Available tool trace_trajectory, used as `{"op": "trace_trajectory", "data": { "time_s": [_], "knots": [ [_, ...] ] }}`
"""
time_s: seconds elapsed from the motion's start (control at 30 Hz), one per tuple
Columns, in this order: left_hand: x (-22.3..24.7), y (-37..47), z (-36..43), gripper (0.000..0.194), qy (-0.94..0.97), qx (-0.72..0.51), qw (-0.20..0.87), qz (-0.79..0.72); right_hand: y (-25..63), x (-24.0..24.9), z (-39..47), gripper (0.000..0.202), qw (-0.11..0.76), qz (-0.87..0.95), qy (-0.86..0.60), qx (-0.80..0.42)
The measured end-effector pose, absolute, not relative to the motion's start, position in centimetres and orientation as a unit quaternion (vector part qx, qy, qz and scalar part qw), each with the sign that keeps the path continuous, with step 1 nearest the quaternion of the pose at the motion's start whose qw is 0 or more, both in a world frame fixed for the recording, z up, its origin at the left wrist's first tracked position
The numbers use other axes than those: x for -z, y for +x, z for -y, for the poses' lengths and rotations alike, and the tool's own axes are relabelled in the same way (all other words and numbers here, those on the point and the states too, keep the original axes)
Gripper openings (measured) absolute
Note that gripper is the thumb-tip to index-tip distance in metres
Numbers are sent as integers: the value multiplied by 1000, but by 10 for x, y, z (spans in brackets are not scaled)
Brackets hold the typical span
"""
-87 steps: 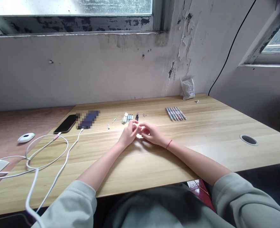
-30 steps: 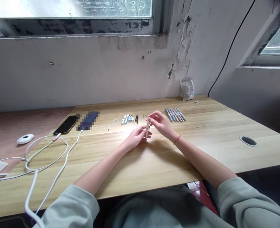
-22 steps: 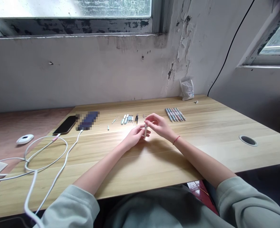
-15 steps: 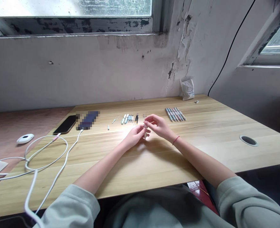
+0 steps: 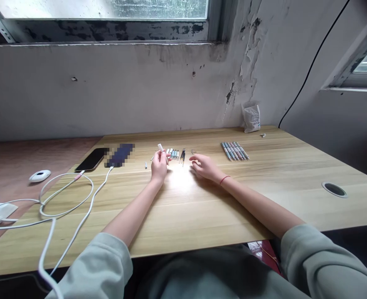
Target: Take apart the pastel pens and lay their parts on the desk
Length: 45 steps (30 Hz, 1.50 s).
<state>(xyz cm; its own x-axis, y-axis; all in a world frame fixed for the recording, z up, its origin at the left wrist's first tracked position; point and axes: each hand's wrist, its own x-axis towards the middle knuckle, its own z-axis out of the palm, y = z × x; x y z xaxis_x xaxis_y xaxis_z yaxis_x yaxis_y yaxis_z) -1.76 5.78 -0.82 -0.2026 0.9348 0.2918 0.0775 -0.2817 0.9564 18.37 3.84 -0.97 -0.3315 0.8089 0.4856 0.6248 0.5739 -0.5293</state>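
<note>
My left hand [image 5: 159,168] is closed round a white pen barrel [image 5: 160,147], whose upper end sticks up above the fingers. Just beyond it lies a row of pale blue and white pen barrels [image 5: 174,154], partly covered by the fingertips. Several dark, thin refills [image 5: 182,157] lie to the right of these. My right hand [image 5: 206,167] rests low over the table, fingers bent and apart, with nothing visible in it. Small metal pieces [image 5: 193,151], perhaps springs, lie just past its fingertips. A small light blue piece [image 5: 146,165] lies left of my left hand.
Several whole pens [image 5: 235,150] lie side by side at the right. A phone [image 5: 92,159], a blurred dark blue object [image 5: 120,155] and looped white cables [image 5: 91,199] occupy the left. A white packet [image 5: 251,118] stands by the wall; a cable hole [image 5: 334,189] is at right.
My hands have come apart. The left moved left with the white pen barrel and tilted it; the right let go and lowered toward the table beside the small metal pieces. The view shifted slightly.
</note>
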Motion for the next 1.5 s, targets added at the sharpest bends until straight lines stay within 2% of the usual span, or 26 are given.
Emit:
{"op": "trace_trajectory", "data": {
  "time_s": [0.17,0.33,0.47,0.57,0.7,0.87,1.13,1.5],
  "knots": [
    [9,-16,-56,26,513,-599,363,-496,172,22,-50,35,289,877,-378,-66],
    [7,-15,-52,26,522,-590,371,-492,172,16,-41,33,270,889,-364,-60],
    [7,-14,-50,26,534,-576,381,-488,180,11,-21,21,252,880,-401,-51],
    [8,-13,-47,30,565,-548,382,-485,185,6,-5,21,218,863,-455,-19],
    [6,-10,-36,33,598,-523,397,-460,192,-2,11,21,136,849,-510,29],
    [1,-4,-13,29,614,-509,422,-430,200,-12,18,24,50,856,-511,67],
    [1,4,3,27,639,-477,463,-387,205,-22,11,21,-14,872,-484,79],
    [1,4,4,28,653,-460,462,-385,207,-28,-1,16,-63,907,-414,47]
  ]
}}
